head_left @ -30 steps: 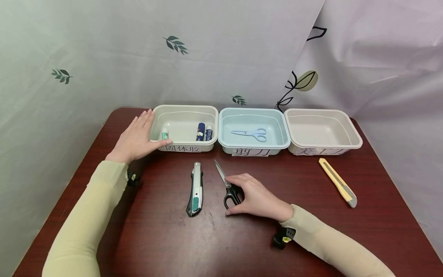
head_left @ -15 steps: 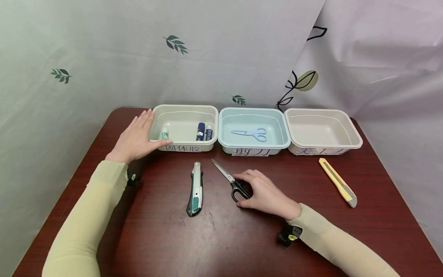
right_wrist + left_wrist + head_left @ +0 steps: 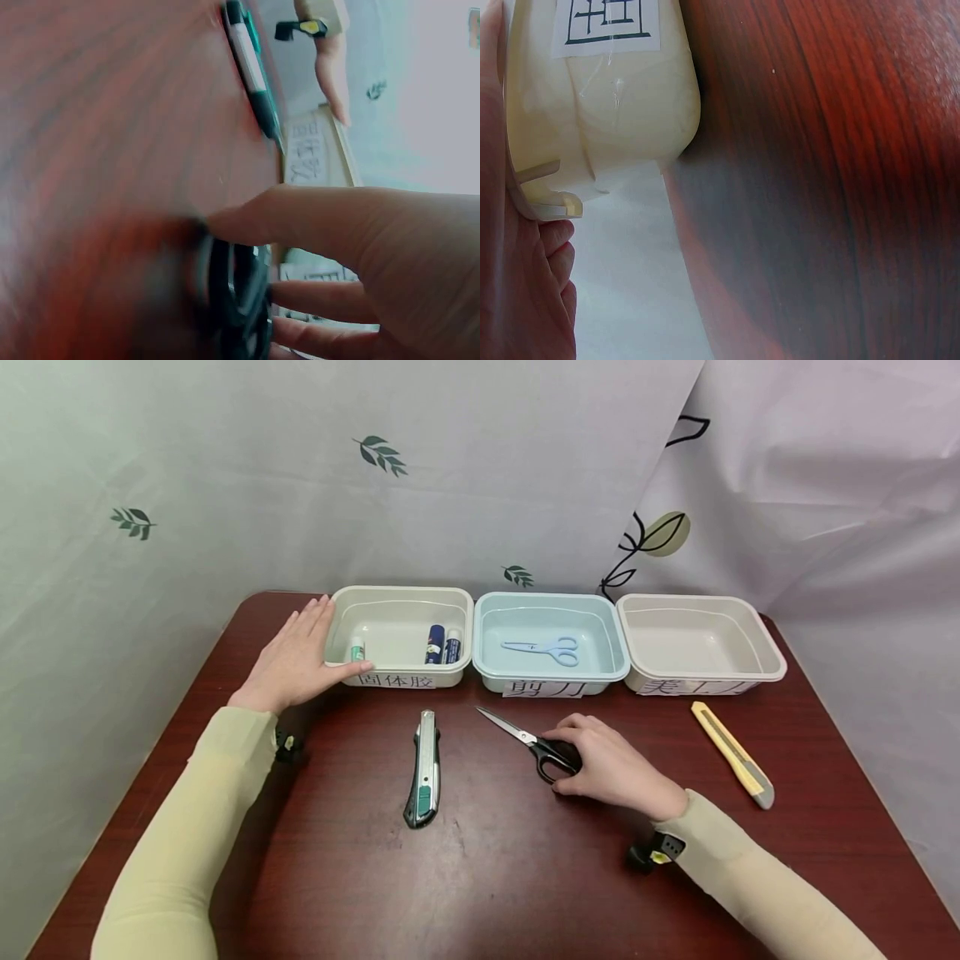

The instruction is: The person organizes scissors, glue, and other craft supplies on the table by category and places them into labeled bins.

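Observation:
My right hand (image 3: pixel 607 764) grips the black handles of a pair of scissors (image 3: pixel 546 755), between thumb and fingers. Their shut blades point up and left, toward the gap below the blue bin (image 3: pixel 551 679). In the right wrist view the black handle loops (image 3: pixel 225 285) show under the thumb, partly blurred. My left hand (image 3: pixel 288 660) rests on the left end of the cream bin (image 3: pixel 405 593), fingers straight along its side and thumb over the front rim. From the left wrist, the bin's labelled outer wall (image 3: pixel 634 97) is seen close by.
Between the arms lies a silver-and-black utility knife (image 3: pixel 425 768). A yellow box cutter (image 3: pixel 731 756) lies at right, before the beige bin (image 3: pixel 701 643). Glue sticks (image 3: pixel 435 645) are in the cream bin; light-blue scissors (image 3: pixel 558 649) are in the blue one. A curtain (image 3: pixel 262 468) hangs behind.
My right hand has moved right and slightly away from me, carrying the black scissors, whose blades have swung further leftward. The left hand stays where it was on the bin.

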